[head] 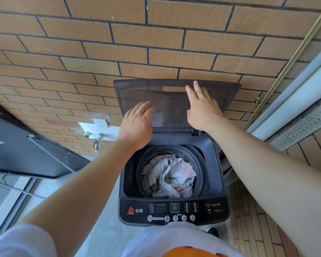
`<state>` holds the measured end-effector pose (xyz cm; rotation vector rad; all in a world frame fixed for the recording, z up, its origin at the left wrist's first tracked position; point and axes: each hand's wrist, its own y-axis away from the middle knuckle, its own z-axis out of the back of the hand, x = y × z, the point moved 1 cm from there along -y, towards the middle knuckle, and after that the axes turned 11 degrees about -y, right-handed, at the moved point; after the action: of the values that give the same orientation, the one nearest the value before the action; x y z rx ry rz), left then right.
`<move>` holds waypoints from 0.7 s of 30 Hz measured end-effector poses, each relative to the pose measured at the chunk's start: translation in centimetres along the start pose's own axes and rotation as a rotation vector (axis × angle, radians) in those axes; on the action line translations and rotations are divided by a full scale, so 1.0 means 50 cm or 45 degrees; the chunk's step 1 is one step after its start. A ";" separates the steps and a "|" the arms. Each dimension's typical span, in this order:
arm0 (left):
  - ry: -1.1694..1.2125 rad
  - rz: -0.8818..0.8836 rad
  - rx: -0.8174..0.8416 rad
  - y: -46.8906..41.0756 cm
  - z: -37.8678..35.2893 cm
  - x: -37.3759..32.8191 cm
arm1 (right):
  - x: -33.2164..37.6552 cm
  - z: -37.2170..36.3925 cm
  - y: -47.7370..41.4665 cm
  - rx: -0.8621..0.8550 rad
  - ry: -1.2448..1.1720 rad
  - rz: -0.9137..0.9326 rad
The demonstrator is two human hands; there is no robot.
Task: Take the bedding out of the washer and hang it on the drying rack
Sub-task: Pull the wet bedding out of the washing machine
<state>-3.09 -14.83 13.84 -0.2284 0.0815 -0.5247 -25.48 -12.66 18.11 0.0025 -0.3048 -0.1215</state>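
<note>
A dark grey top-loading washer [172, 210] stands in front of me against a brick wall. Its tinted lid [167, 97] is raised upright at the back. Crumpled pale bedding [170, 177] with pink and green patches lies in the drum. My left hand [136, 125] reaches toward the lower left of the lid with fingers straight. My right hand [202, 108] lies against the lid's right half, fingers straight and slightly spread. Neither hand holds anything. No drying rack is in view.
A wall socket [100, 122] and a water tap [96, 140] sit on the wall left of the washer. A dark open panel [26, 151] juts out at the left. A window frame [289, 101] runs along the right. Tiled floor lies beside the washer.
</note>
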 end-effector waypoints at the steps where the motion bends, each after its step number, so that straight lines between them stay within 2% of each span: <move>1: 0.013 0.000 0.067 0.015 -0.017 -0.005 | -0.001 -0.003 0.001 0.008 0.011 0.017; 5: 0.050 0.012 0.302 0.081 -0.076 -0.020 | 0.001 -0.030 0.020 -0.010 0.050 0.053; 9: 0.048 0.090 0.319 0.106 -0.084 -0.017 | 0.000 -0.082 0.054 -0.005 0.019 0.035; 12: -0.059 0.097 0.171 0.076 -0.058 -0.003 | -0.008 -0.133 0.086 0.153 0.019 -0.029; 14: -0.151 0.055 0.155 0.038 -0.046 0.008 | -0.015 -0.167 0.109 0.325 0.016 -0.074; 17: -0.325 -0.063 0.270 -0.020 -0.052 0.016 | -0.024 -0.207 0.140 0.518 0.024 -0.090; 21: -0.452 -0.145 0.443 -0.072 -0.081 0.028 | -0.031 -0.219 0.157 0.541 0.022 -0.083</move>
<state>-4.18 -19.38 10.72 0.0172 -0.3684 -0.5953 -22.72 -4.86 7.39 0.4344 -0.3089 -0.1193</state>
